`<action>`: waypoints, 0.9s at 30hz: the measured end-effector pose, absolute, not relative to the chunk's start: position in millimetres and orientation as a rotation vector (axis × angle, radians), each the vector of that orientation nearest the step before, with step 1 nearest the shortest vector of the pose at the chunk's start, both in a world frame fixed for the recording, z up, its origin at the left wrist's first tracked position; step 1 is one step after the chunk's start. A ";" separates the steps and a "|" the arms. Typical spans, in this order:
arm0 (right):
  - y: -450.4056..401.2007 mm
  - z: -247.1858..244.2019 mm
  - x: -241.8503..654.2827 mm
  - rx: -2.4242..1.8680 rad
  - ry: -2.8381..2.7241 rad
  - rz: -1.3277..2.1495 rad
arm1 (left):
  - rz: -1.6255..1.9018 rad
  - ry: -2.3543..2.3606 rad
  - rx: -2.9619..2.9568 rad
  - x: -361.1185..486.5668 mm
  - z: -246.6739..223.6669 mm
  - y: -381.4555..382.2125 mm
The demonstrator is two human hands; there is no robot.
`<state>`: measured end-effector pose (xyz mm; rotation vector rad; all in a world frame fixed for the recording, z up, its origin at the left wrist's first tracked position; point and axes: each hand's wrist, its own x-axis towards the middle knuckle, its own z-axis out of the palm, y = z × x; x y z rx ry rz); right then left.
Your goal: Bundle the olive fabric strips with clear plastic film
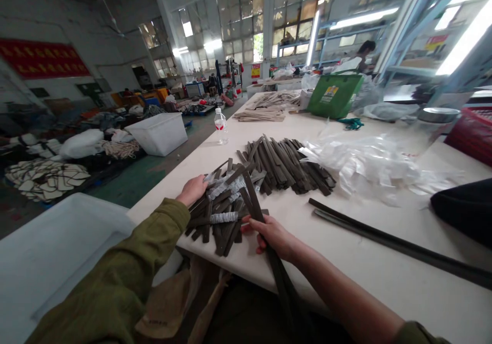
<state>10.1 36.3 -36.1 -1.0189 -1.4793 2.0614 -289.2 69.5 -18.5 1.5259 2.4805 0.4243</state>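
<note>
My right hand (269, 234) is closed round a long dark strip (273, 262), which hangs over the table's front edge towards my lap. At the left side of a heap of short dark strips (226, 231), my left hand (193, 190) rests with its fingertips hidden at the heap; what they hold, if anything, cannot be made out. Gathered grey elastic pieces (224, 218) lie among these strips. Just behind is a denser pile of dark strips (279, 164).
Clear plastic bags (365, 162), a green bag (334, 95) and a bottle (220, 123) stand or lie on the table (346, 262). Long dark strips (384, 241) lie at right. White bins (57, 246) are at left. A person (363, 57) is at the back.
</note>
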 end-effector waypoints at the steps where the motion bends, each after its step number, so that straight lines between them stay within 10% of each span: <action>1: 42.6 -36.5 3.5 -1.031 -1.481 2.025 | 0.439 2.436 1.522 -290.1 -16.8 66.2; 27: 98.3 -38.4 -51.3 -1.196 -1.600 1.661 | 0.920 1.398 0.740 -220.0 -9.0 43.7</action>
